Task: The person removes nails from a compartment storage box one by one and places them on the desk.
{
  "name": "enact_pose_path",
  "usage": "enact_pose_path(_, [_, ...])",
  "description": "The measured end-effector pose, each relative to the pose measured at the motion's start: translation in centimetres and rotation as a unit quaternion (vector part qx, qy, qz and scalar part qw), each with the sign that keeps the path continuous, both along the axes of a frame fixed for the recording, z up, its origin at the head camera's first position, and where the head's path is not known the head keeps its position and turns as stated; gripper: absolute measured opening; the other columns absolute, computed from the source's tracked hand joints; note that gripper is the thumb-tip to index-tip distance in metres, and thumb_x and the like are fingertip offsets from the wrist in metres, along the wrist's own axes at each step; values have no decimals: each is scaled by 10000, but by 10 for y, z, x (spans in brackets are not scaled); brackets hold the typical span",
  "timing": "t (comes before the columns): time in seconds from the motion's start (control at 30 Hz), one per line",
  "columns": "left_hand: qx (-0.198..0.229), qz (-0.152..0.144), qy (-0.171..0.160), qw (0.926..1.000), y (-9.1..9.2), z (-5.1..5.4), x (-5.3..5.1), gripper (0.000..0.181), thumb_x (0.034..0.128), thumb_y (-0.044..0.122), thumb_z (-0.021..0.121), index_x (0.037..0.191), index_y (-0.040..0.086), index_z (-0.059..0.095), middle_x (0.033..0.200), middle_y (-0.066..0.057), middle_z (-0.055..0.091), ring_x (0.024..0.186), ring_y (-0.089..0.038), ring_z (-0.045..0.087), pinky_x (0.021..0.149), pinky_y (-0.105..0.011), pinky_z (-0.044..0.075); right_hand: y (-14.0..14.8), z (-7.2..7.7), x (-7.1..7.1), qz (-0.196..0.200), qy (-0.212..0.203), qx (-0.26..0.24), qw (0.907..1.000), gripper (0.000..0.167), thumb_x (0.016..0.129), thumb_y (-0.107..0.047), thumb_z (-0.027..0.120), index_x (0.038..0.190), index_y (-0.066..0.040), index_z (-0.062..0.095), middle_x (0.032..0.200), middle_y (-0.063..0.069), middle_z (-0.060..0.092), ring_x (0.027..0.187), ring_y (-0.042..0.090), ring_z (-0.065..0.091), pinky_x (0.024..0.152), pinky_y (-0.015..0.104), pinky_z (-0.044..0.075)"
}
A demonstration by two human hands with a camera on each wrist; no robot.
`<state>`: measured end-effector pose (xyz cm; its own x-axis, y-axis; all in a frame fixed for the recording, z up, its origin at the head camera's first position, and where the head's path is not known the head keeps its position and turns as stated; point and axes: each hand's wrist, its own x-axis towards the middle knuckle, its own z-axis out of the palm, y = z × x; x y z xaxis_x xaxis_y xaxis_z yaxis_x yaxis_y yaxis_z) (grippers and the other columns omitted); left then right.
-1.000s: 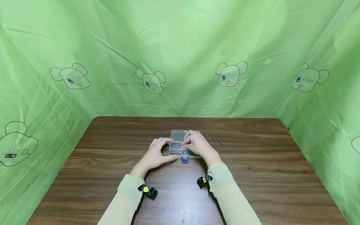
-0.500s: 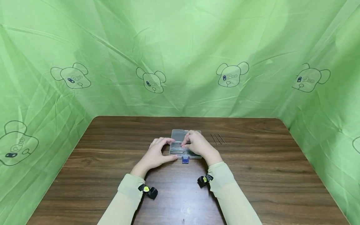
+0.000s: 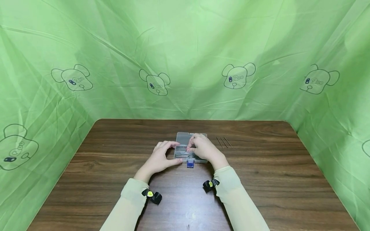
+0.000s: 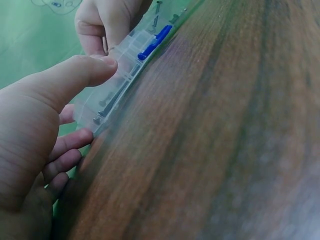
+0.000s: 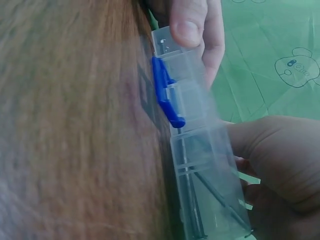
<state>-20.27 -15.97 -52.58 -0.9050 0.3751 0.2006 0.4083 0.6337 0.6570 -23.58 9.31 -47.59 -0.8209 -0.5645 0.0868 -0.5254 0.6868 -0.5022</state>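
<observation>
Main risk, I'd say: the right hand (image 3: 206, 150) snagging a divider or the far lid (image 3: 182, 138) on its way out; a hard knock could tip the clear plastic case (image 5: 195, 142) or let nails hop compartments. Cause would be tight cells plus fingers blocking the view. Left hand (image 3: 158, 157) is the only brace: thumb on the near wall, fingers round the left end, so a slip there lets the case slide. Right hand's fingers are bent down into the far part; tips hidden, can't tell if they're pinching anything. Three loose nails (image 3: 224, 142) lie just right of the case; a wide sleeve swing could roll them. Case sits mid-bench (image 3: 277, 166), lid folded back on the far side, blue latch (image 3: 190, 164) hanging off the near side. Walls look thin and cloudy; slim dark nails (image 5: 194, 205) lie in the near compartments.
</observation>
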Motion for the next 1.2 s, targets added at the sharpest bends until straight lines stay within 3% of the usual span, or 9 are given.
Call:
enact_pose_path(0.47, [67, -4, 24, 10000, -1, 0, 0, 699, 838, 517, 942, 1436, 288, 660, 1369, 86, 670, 1316, -236, 531, 1128, -496, 395, 9, 12, -1, 85, -360, -374, 9986, 102, 1007, -142, 788, 904, -135, 789, 1060, 10, 736, 1092, 226, 668, 1069, 479, 504])
enact_pose_path(0.8, [38, 31, -30, 10000, 0, 0, 1, 696, 840, 518, 939, 1420, 254, 658, 1350, 90, 672, 1311, -242, 531, 1131, -510, 405, 15, 14, 0, -123, -153, -645, 9977, 67, 1060, -173, 726, 1046, -118, 761, 1069, 7, 735, 1061, 203, 671, 1006, 451, 539])
enact_pose_path(1.0, [38, 43, -16, 10000, 0, 0, 1, 708, 835, 518, 941, 1424, 249, 654, 1354, 88, 673, 1320, -247, 528, 1137, -511, 406, 22, 20, 1, -318, -397, -1011, 9936, 79, 1090, -171, 685, 1102, -101, 721, 994, -8, 698, 928, 143, 632, 893, 387, 543])
enact_pose_path(1.2, [10, 69, -38, 10000, 1, 0, 2, 705, 836, 518, 940, 1424, 255, 653, 1355, 95, 669, 1313, -235, 528, 1135, -498, 403, 28, 27, 3, -421, -412, -1139, 9917, 149, 1101, -161, 667, 1185, -68, 750, 1136, 50, 743, 1012, 189, 669, 941, 427, 555])
